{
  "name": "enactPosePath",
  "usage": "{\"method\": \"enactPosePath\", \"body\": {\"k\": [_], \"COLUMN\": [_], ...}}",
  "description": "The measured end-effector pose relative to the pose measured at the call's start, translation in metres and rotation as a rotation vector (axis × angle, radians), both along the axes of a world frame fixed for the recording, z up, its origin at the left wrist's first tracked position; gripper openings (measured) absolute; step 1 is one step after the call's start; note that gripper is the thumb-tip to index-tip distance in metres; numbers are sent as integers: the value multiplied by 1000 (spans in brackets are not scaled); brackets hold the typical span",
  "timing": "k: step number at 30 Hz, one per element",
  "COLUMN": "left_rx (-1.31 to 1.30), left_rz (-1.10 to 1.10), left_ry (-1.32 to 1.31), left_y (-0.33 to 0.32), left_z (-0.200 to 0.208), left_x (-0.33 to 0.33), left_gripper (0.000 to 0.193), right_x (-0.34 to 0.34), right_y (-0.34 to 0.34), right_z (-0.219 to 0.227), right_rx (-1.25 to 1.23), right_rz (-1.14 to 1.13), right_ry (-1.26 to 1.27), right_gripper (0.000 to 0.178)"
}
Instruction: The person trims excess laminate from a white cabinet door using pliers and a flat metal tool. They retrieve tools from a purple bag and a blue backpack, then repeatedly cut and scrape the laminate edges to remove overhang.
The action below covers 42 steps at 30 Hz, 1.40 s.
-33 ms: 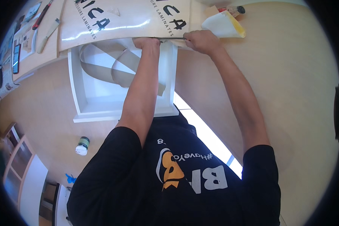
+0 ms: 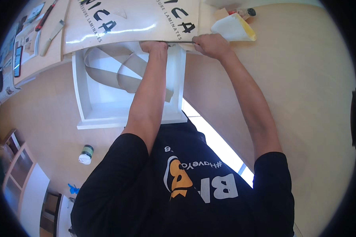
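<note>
A large glossy cream laminate sheet (image 2: 134,19) with dark lettering lies across the worktop, its near edge facing me. Along that edge runs a thin dark file (image 2: 180,42), spanning the gap between my hands. My right hand (image 2: 213,45) is closed around its right end. At its left end is my left hand (image 2: 154,47), curled against the edge, with the fingertips hidden by the sheet. Below my left forearm a white drawer (image 2: 80,89) is pulled out. In it lies a long grey-beige strip (image 2: 103,76), bent into loops.
At the far left are a scraper (image 2: 52,37), a red-and-black tool (image 2: 46,15) and a phone (image 2: 17,61). A folded white-and-yellow sheet (image 2: 232,28) and a small bottle (image 2: 245,13) lie right of the laminate. A green-labelled jar (image 2: 87,152) stands lower left.
</note>
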State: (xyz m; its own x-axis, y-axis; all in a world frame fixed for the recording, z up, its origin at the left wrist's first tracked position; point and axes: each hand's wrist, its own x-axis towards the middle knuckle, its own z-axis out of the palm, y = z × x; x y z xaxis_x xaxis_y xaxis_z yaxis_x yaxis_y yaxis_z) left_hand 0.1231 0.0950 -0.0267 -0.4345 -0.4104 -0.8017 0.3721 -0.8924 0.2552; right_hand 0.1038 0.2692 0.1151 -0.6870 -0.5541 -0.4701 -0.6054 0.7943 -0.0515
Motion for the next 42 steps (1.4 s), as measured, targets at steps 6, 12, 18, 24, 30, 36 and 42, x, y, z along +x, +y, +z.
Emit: {"method": "enactPosePath", "body": {"k": [6,12,18,24,30,36,42], "left_rx": [213,139,100,26,193,108,146], "left_rz": [-10,2,-7,-31,-58,-79,-202], "left_ry": [131,153,165,246,252,146,104], "left_y": [1,16,22,22,28,49,57], "left_z": [-3,-6,-4,-14,-20,-2,-12], "left_x": [5,-3,-2,-6,-4,-6,-3], "left_gripper": [48,48,42,44,45,45,44], "right_x": [-13,-12,-12,-2,-16,-9,-1], "right_y": [-27,-19,9,6,-13,-1,20], "right_z": [27,35,3,5,52,64,44], "right_rx": [105,121,86,56,108,102,76], "right_rz": [102,22,60,-11,47,-84,-91], "right_ry": [82,75,55,54,109,111,152], "right_gripper": [23,24,23,20,22,20,15]}}
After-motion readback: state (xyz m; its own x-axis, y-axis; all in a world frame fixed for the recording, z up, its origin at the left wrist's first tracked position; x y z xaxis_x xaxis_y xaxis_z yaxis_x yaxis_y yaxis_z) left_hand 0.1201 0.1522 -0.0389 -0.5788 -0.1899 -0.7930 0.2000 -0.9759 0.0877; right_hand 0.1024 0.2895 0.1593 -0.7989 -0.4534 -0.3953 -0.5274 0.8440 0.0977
